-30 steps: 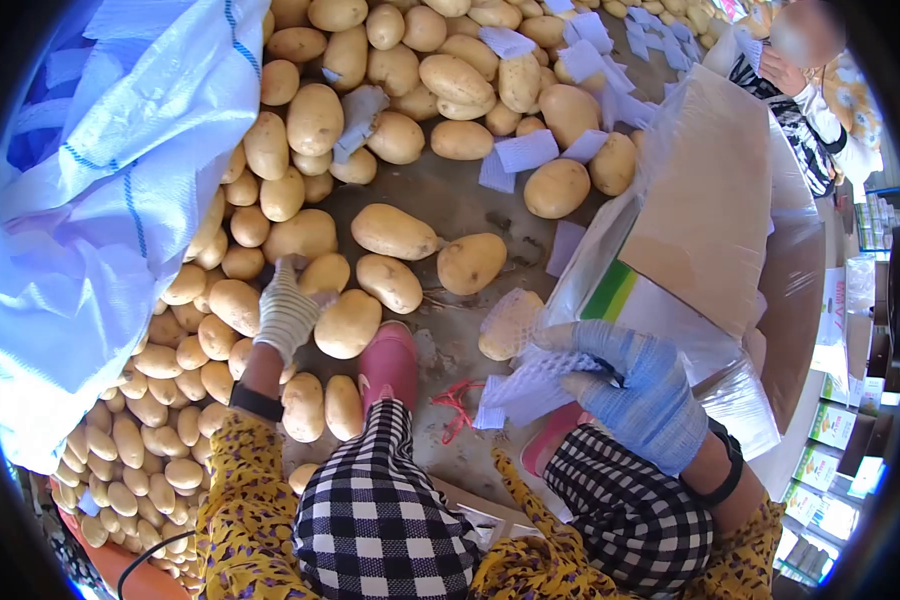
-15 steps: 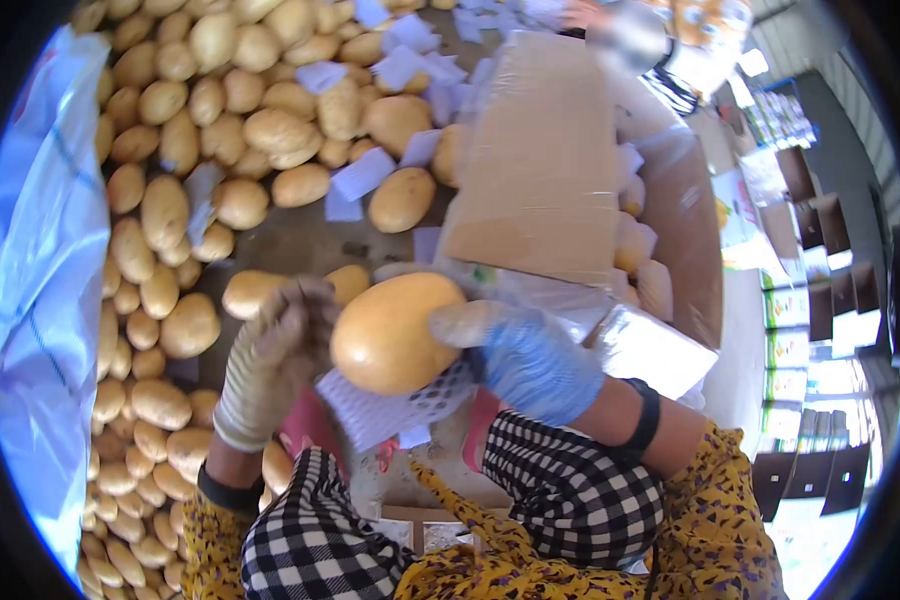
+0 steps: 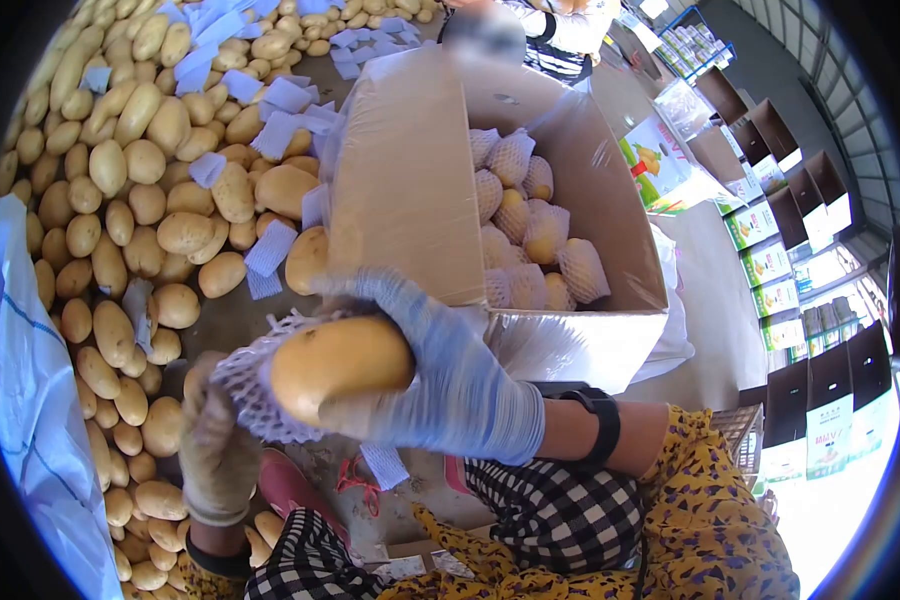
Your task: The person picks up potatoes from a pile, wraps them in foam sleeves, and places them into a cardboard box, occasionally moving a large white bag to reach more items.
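My right hand (image 3: 460,375), in a bluish-white knit glove, grips a large smooth potato (image 3: 342,362) from its right side. A white foam net sleeve (image 3: 253,385) covers the potato's left end, its mesh spread around it. At the sleeve's left edge is my left hand (image 3: 215,440), in a dirty beige glove, with its fingers closed on the mesh and somewhat blurred. Just beyond the right hand stands an open cardboard box (image 3: 405,190), in which several net-wrapped potatoes (image 3: 530,225) lie.
A big heap of loose potatoes (image 3: 140,240) spreads along the left, with flat foam sleeves (image 3: 280,130) scattered over it. Blue-white plastic sheeting (image 3: 30,400) borders the heap. Another person (image 3: 570,35) is behind the box. Printed cartons (image 3: 770,265) stand in rows at right.
The foam sleeve, which hung below the potato, now covers its left end. Both hands have shifted left with the potato. The view has swung, showing more of the box's inside.
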